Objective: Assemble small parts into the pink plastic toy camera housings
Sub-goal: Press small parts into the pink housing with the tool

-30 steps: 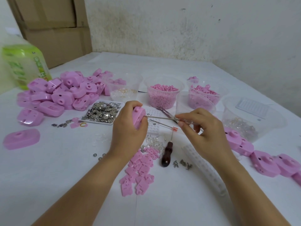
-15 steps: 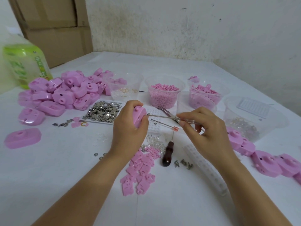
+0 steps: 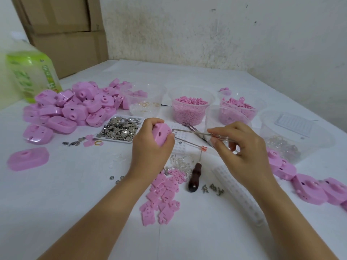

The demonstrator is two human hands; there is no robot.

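Tweezers (image 3: 191,132) pinched in your right hand (image 3: 242,152), tips at the pink housing (image 3: 161,135) your left hand (image 3: 150,149) grips; any wobble and they could skid off the edge.

Single view only: wide-angle, worn on the head, aimed forward and down across the white table (image 3: 56,212). Close in on the work, with both forearms entering from the bottom edge and the left hand (image 3: 150,147) gripping a pink housing (image 3: 160,135) and the right hand (image 3: 242,152) pinching tweezers (image 3: 193,132) near frame centre. Faces the stained wall (image 3: 206,34) past the table's far edge, well apart from the hands. Catches cardboard boxes (image 3: 62,34) and a green bottle (image 3: 32,72) at upper left. Takes in the housing pile (image 3: 71,107) at left, clear tubs (image 3: 189,107) just beyond the hands, more housings (image 3: 309,186) at lower right, with some blur toward the left edge.
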